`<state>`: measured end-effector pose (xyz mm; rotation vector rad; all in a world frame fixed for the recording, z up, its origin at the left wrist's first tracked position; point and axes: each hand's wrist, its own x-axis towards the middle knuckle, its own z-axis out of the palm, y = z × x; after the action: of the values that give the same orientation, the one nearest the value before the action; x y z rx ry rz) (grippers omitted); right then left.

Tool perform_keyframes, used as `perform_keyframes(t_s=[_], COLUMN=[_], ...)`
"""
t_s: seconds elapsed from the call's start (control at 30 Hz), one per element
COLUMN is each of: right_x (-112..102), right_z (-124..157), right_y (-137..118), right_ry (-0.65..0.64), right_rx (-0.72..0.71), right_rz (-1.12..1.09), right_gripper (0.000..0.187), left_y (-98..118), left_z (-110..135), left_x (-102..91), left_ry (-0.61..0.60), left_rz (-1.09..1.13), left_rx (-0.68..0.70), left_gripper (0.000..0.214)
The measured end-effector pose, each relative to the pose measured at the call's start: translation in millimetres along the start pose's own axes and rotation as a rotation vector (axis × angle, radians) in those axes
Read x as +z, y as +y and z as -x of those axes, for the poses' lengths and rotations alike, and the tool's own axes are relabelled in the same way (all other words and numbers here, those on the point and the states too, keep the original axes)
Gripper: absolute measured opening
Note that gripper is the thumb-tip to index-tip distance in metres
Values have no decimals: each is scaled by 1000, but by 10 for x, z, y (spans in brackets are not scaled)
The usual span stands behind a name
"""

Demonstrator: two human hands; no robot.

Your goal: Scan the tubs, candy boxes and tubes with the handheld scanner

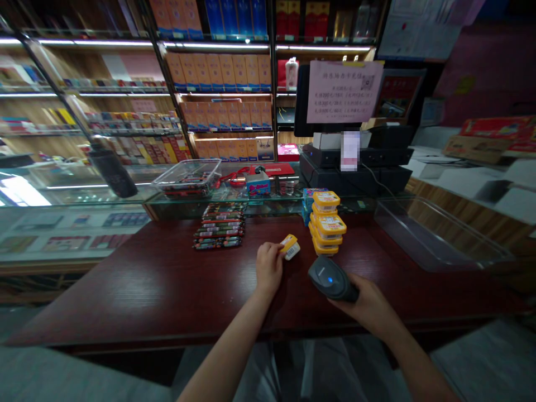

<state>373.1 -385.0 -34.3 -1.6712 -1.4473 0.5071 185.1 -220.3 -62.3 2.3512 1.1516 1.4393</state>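
Between the fingers of my left hand (269, 267) is a small white tub with a yellow lid (290, 247), tilted so that the barcode on its side shows. My right hand (371, 306) is wrapped round the handle of a dark barcode scanner (330, 279) with a blue light lit on top. The scanner's head points toward the tub and is apart from it. Just beyond the scanner stand stacked yellow-lidded tubs (329, 226), with blue packets (307, 206) behind them. Left of my left hand lies a pile of slim wrapped sticks (221, 225).
A clear plastic bin (444, 237) sits at the right of the dark red table (167, 290). At the back are a clear basket (186, 176) of similar sticks, a small blue-and-pink box (258, 185) and a till with a monitor (302, 100). A dark bottle (112, 170) stands left.
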Motion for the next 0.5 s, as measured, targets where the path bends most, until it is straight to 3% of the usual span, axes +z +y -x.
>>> perform_keyframes(t_s=[0.3, 0.5], right_x=[42, 4], right_z=[-10, -34], right_y=[-61, -73], right_ry=[-117, -59], right_rx=[6, -45], right_rz=[-50, 67], right_gripper=[39, 34], left_y=[-51, -53], left_z=[27, 31], left_x=[55, 46], left_ry=[18, 23], left_rz=[10, 55], left_rx=[-45, -28], left_gripper=[10, 9])
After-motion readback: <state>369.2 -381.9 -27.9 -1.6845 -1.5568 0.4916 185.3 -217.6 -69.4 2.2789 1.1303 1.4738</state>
